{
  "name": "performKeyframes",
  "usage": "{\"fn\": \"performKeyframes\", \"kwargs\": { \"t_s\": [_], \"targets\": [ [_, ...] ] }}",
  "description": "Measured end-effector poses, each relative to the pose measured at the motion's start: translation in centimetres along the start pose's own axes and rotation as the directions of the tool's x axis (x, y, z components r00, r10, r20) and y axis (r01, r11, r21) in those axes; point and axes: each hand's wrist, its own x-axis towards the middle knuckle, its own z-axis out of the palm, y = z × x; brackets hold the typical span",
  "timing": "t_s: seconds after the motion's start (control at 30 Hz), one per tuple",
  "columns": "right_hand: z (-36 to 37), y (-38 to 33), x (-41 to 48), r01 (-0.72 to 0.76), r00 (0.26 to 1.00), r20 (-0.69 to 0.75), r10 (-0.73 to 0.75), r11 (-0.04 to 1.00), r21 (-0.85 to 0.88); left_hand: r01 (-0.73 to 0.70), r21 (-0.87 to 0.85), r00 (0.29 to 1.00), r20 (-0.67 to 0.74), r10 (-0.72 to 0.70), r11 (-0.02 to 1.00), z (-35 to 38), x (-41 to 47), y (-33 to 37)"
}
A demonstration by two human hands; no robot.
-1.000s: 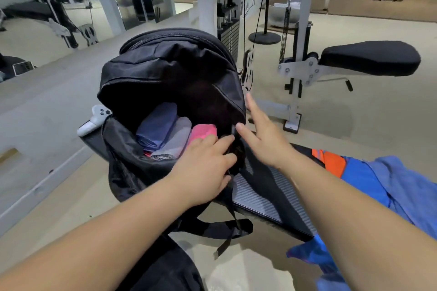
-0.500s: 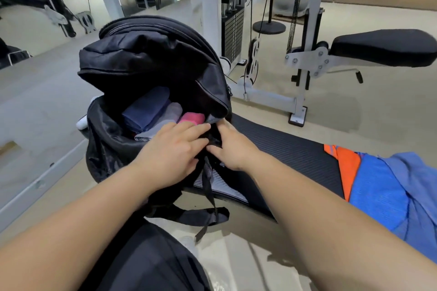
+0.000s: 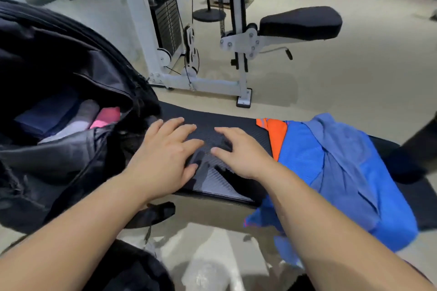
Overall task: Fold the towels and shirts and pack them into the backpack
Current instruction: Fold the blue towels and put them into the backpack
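Observation:
The black backpack (image 3: pixel 59 153) stands open at the left end of a black padded bench (image 3: pixel 220 120). Inside it lie a folded navy cloth (image 3: pixel 45 113), a grey one (image 3: pixel 80 118) and a pink one (image 3: pixel 106 116). A blue shirt with an orange panel (image 3: pixel 331 168) lies crumpled on the bench to the right, partly hanging over the near edge. My left hand (image 3: pixel 165 156) hovers over the bench just right of the backpack, fingers spread and empty. My right hand (image 3: pixel 241 151) is beside it, also spread and empty, a little left of the shirt.
A white weight machine (image 3: pixel 163 21) with a black padded seat (image 3: pixel 300 22) stands on the beige floor behind the bench. A backpack strap (image 3: pixel 153 214) dangles below the bench's near edge. Something dark (image 3: pixel 421 149) sits at the far right edge.
Both hands have left the backpack's opening and moved right over the bare bench, fingers now spread. The view has swung right, so the backpack sits further left.

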Motion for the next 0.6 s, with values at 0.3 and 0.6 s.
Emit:
{"fn": "performKeyframes", "kwargs": {
  "t_s": [0.3, 0.6],
  "targets": [
    [-9.3, 10.8, -10.0, -0.388, 0.853, -0.418, 0.314, 0.916, -0.104, -0.166, -0.268, 0.977, 0.087, 0.195, 0.949, 1.7, 7.7, 14.2],
    [-12.9, 15.1, -11.7, -0.577, 0.766, -0.368, 0.528, 0.816, -0.03, -0.159, -0.369, 0.911, 0.302, 0.28, 0.916, 6.1, 11.5, 19.9]
  ]
}}
